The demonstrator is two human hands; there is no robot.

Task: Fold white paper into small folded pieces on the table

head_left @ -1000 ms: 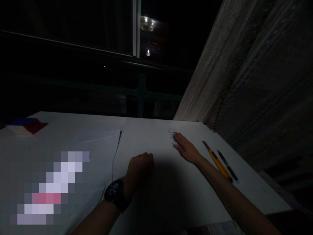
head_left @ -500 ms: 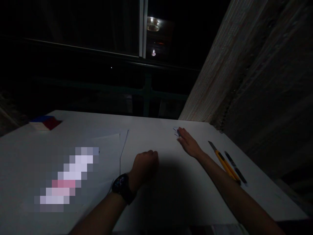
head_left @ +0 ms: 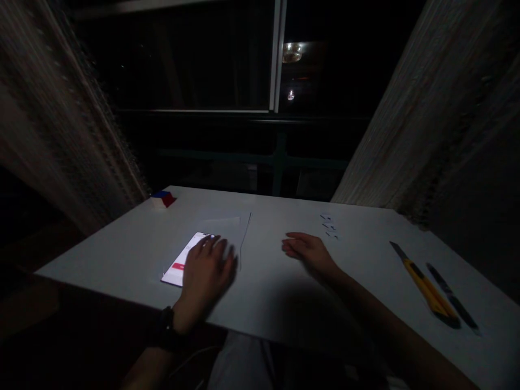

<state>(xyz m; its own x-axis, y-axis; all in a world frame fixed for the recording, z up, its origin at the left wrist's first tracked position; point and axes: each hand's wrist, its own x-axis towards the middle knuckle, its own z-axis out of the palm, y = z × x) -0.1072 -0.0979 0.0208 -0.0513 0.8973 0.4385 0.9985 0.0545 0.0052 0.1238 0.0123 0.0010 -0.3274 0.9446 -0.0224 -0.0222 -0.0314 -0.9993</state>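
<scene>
My left hand (head_left: 207, 268), a dark watch on its wrist, is over the right side of a lit smartphone (head_left: 173, 275). Its fingers are spread and hold nothing. Whether they touch the phone I cannot tell. White paper sheets (head_left: 233, 225) lie partly behind this hand. My right hand (head_left: 307, 252) is over the middle of the table, fingers loosely stretched to the left, with nothing visible in them. Just beyond it, several small white paper pieces (head_left: 329, 226) with dark marks lie in a column.
On the white table's (head_left: 268, 292) right side lie a yellow box cutter (head_left: 426, 287), its blade out, and a dark pen (head_left: 453, 298). A red, blue and white cube (head_left: 162, 199) sits at the far left corner. Curtains (head_left: 382, 119) flank a dark window.
The view has swung left. My left hand has gone from a closed shape beside the papers to spread fingers over the phone. My right hand has drawn back from the small paper pieces.
</scene>
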